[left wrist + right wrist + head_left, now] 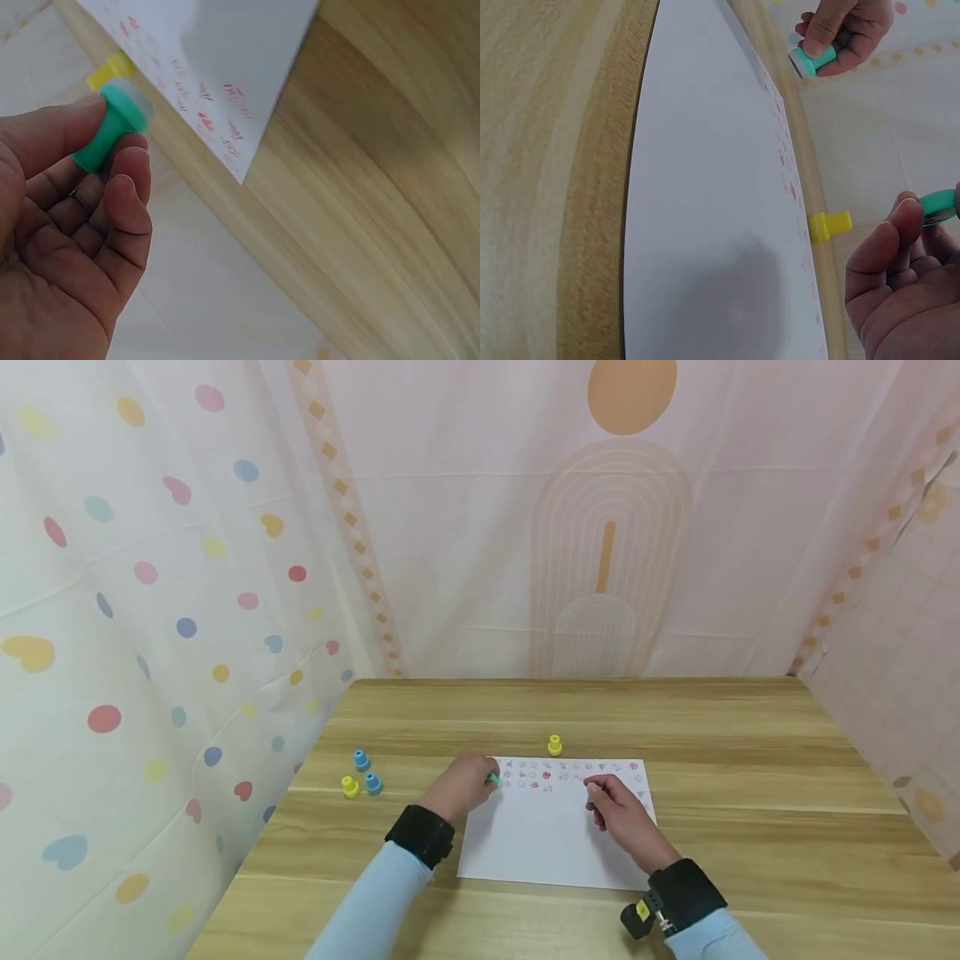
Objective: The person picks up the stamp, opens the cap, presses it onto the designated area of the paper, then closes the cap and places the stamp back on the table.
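Note:
My left hand [467,785] is over the upper left corner of the white paper [547,839], pinching a green stamp [112,127] by its narrow handle. The stamp's wide end is pale and whitish. Rows of small red prints [546,775] run along the paper's far side. Above the right half of the sheet, my right hand [618,814] pinches a small round green cap [939,206] between thumb and fingers. That cap is partly hidden by the fingers and cut off by the edge of the right wrist view.
Beyond the paper's far edge stands a yellow stamp [555,745]. To the left are two blue stamps, one farther back [362,760] and one nearer [373,783], beside another yellow stamp [350,787]. Patterned curtains [450,568] hang behind and beside the wooden table [750,827].

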Available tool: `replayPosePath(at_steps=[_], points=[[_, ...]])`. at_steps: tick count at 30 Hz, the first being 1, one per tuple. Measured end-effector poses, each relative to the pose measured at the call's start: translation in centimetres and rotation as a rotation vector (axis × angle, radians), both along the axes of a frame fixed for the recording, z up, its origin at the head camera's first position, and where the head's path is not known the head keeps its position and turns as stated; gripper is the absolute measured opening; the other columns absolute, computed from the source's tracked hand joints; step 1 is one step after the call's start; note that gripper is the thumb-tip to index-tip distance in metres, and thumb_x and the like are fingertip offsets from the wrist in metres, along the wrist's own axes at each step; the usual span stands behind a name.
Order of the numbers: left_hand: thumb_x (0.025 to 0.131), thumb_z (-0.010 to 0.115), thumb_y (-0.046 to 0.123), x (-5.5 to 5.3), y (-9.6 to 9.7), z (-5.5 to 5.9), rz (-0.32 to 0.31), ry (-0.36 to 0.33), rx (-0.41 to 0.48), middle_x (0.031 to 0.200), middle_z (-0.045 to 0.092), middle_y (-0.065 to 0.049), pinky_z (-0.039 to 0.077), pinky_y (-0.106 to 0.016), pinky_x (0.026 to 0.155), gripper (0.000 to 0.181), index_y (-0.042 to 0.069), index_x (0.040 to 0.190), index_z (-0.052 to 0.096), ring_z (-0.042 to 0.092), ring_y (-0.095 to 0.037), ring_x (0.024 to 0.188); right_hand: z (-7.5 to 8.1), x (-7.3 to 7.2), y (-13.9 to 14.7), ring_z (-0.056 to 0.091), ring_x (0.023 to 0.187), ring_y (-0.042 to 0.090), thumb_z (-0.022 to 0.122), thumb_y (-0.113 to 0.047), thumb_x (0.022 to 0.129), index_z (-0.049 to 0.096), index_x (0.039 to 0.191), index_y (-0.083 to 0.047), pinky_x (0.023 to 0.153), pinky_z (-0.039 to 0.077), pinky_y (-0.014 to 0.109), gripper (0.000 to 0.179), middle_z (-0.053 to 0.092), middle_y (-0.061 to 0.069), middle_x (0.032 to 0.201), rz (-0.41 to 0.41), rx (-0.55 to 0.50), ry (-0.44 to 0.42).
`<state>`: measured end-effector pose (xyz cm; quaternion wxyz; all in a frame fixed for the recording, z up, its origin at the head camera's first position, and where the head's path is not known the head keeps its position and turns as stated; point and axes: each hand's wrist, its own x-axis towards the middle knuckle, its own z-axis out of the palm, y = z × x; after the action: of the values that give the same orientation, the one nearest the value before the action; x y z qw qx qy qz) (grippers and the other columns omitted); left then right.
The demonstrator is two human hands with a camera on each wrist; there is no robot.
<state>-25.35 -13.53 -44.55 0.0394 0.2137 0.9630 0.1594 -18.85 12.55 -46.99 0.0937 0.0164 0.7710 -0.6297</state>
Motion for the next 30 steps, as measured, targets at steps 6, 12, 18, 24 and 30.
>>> replayPosePath(at_steps=[6, 12, 18, 24, 30], points=[[0.091, 0.069, 0.004, -0.1, 0.1, -0.4, -0.030, 0.017, -0.101, 0.090, 0.069, -0.005, 0.053, -0.032, 0.076, 0.009, 0.005, 0.099, 0.073, 0.058, -0.015, 0.077, -0.2, 0.0, 0.0, 0.049, 0.081, 0.021, 0.040, -0.019, 0.108, 0.049, 0.132, -0.001, 0.072, 0.045, 0.032, 0.031, 0.054, 0.013, 0.100, -0.002, -0.002, -0.012], [0.091, 0.070, 0.005, -0.4, 0.4, -1.1, -0.035, 0.021, -0.155, 0.088, 0.070, -0.004, 0.053, -0.035, 0.081, 0.005, 0.006, 0.095, 0.073, 0.056, -0.015, 0.074, -0.2, 0.0, 0.0, 0.048, 0.081, 0.021, 0.041, -0.020, 0.108, 0.049, 0.131, 0.000, 0.071, 0.045, 0.031, 0.031, 0.054, 0.012, 0.099, -0.002, -0.005, 0.000], [0.092, 0.068, 0.006, -0.7, 0.7, -1.9, -0.017, 0.004, -0.172, 0.090, 0.070, -0.006, 0.053, -0.036, 0.086, 0.006, 0.005, 0.095, 0.073, 0.059, -0.017, 0.077, -0.3, 0.0, 0.1, 0.049, 0.081, 0.021, 0.041, -0.021, 0.108, 0.050, 0.130, -0.001, 0.071, 0.045, 0.031, 0.031, 0.055, 0.012, 0.099, -0.002, 0.002, -0.004], [0.094, 0.065, 0.004, -0.5, 1.2, -1.9, -0.018, 0.022, -0.239, 0.092, 0.070, -0.008, 0.053, -0.036, 0.090, 0.008, 0.004, 0.099, 0.072, 0.062, -0.018, 0.081, -0.4, 0.1, 0.1, 0.049, 0.080, 0.022, 0.043, -0.022, 0.108, 0.051, 0.128, -0.002, 0.070, 0.043, 0.031, 0.030, 0.055, 0.013, 0.098, 0.001, 0.013, -0.003], [0.095, 0.063, 0.003, -0.5, 1.4, -2.0, -0.069, 0.054, -0.330, 0.088, 0.069, -0.008, 0.054, -0.033, 0.087, 0.009, 0.004, 0.099, 0.071, 0.061, -0.017, 0.077, -0.7, 0.4, -0.2, 0.050, 0.080, 0.022, 0.045, -0.022, 0.107, 0.052, 0.127, -0.002, 0.070, 0.043, 0.031, 0.030, 0.055, 0.013, 0.098, -0.012, 0.005, -0.011]])
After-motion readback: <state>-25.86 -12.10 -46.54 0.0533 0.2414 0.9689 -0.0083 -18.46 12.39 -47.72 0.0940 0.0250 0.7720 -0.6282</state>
